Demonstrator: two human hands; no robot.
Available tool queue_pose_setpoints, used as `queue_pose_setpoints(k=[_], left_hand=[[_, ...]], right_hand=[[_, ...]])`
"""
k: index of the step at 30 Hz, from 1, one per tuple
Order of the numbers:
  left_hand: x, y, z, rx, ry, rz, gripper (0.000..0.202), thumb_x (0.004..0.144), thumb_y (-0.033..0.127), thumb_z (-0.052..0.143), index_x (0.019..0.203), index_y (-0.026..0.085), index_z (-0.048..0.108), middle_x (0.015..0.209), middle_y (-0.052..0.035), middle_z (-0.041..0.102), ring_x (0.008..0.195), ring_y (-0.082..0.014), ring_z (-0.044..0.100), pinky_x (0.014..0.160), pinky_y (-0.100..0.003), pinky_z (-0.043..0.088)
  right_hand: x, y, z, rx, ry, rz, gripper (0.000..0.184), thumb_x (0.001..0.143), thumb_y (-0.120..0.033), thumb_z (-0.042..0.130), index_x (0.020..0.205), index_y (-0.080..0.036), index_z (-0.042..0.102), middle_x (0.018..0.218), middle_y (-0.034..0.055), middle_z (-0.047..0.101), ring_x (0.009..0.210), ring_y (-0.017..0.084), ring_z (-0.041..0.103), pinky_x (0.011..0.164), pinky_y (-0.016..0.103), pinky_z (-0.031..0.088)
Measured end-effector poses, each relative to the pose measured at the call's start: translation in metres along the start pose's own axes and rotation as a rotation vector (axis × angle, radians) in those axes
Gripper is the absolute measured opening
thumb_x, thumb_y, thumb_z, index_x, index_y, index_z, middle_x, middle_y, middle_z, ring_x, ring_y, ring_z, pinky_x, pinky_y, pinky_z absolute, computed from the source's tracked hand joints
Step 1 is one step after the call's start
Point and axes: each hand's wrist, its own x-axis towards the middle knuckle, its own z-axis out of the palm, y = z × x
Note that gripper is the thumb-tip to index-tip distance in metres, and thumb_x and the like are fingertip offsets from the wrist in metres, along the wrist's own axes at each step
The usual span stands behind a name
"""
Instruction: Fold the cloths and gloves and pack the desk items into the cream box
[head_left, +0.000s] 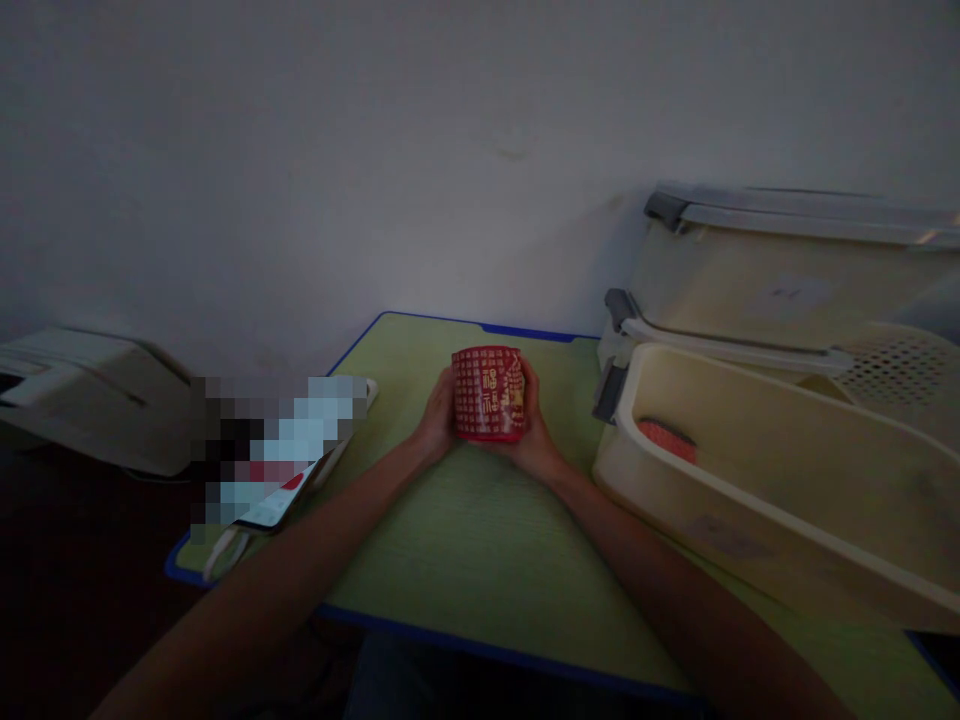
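Note:
Between my two hands, over the middle of the green table (465,540), is a red cylindrical container (487,395) with rows of gold Chinese characters and a larger gold pattern on its front. It looks upright. My left hand (437,412) is closed against its left side, the fingers mostly hidden behind it. On the other side my right hand (534,425) wraps round the right edge and lower corner. The container's top opening or lid cannot be made out.
A smartphone (281,500), partly blurred out, lies at the table's left with a white cable. Right, a cream plastic bin (705,500) holds a red object (667,440); a lidded box (780,280) stands behind. A white machine-like case (105,400) sits far left.

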Motion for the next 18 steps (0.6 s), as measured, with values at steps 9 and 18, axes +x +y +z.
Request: queue_pose_setpoints(k=[9, 18], left_hand=[[0.005, -0.007, -0.001, 0.087, -0.004, 0.081, 0.036, 0.072, 0.051, 0.06, 0.083, 0.017, 0.053, 0.08, 0.0, 0.058, 0.075, -0.0132, 0.056, 0.07, -0.026, 0.046], [-0.007, -0.002, 0.006, 0.265, -0.07, -0.013, 0.073, 0.039, 0.035, 0.082, 0.101, 0.015, 0.049, 0.096, -0.0078, 0.061, 0.084, -0.0201, 0.059, 0.079, -0.035, 0.047]], right_hand=[[0.004, 0.012, -0.003, 0.011, 0.089, 0.011, 0.108, 0.047, -0.028, 0.084, 0.132, -0.031, 0.017, 0.127, 0.0118, 0.044, 0.102, 0.025, 0.057, 0.085, 0.043, 0.049], [0.002, 0.018, -0.003, -0.132, 0.055, -0.044, 0.105, 0.054, -0.029, 0.081, 0.136, -0.029, 0.016, 0.133, 0.0139, 0.036, 0.13, 0.03, 0.031, 0.101, 0.049, 0.036]])
